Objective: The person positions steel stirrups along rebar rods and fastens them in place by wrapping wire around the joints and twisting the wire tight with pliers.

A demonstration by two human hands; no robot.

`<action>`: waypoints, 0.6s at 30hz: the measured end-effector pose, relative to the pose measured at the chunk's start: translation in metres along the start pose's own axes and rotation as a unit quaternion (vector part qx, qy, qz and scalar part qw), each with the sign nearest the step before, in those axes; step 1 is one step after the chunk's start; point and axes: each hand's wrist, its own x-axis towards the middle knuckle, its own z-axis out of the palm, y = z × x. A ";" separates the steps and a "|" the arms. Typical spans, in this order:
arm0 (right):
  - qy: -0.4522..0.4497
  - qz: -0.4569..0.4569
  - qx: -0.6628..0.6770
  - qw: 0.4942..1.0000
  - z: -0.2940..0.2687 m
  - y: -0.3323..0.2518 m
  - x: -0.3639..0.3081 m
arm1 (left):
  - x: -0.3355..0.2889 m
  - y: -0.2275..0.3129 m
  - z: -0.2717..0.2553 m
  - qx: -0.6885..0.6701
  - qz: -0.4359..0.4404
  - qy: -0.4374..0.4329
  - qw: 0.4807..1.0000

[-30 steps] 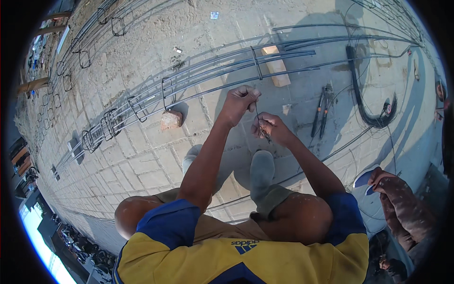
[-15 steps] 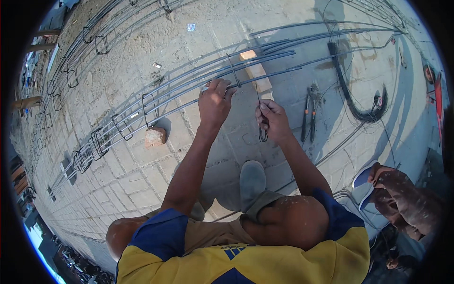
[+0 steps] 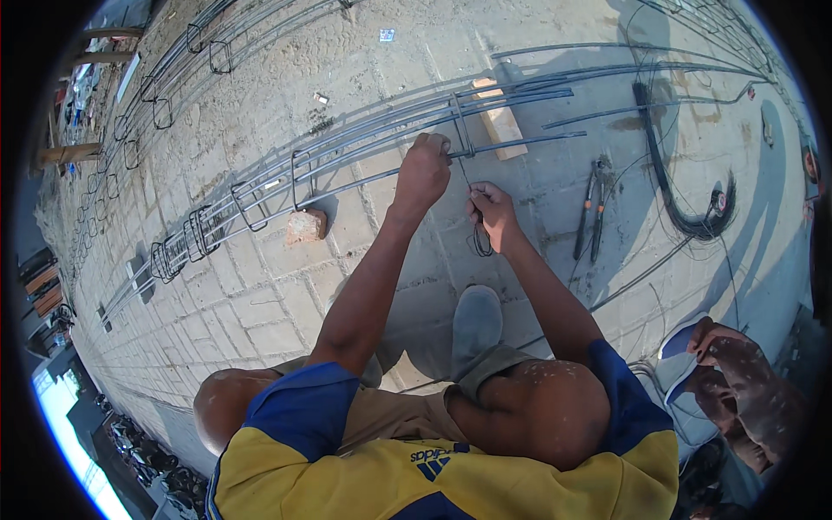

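Steel rebar cage (image 3: 347, 165) lying on paved ground, propped on brick (image 3: 305, 226). Left hand (image 3: 423, 172) clenched on bar at stirrup (image 3: 461, 126); right hand (image 3: 490, 208) pinching tie wire (image 3: 478, 238). Risk judged: wire end may slip/snap under tension, pricking fingers; loose tie.

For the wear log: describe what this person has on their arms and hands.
Both forearms are bare from the elbow down, with no gloves, watch or bands visible on the left hand or the right hand. The short sleeves of the yellow jersey are blue and end above the elbows. A small dark emblem sits on the yellow chest part.
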 end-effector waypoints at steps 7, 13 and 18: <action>0.000 -0.116 0.032 0.993 0.012 -0.010 0.018 | 0.008 0.018 -0.008 -0.014 -0.096 -0.090 0.991; -0.006 -0.160 0.024 0.987 0.011 -0.011 0.026 | 0.013 0.032 -0.003 -0.020 -0.162 -0.071 0.984; 0.028 -0.142 0.004 0.990 0.014 -0.021 0.021 | 0.006 0.037 0.009 -0.027 -0.157 0.001 0.987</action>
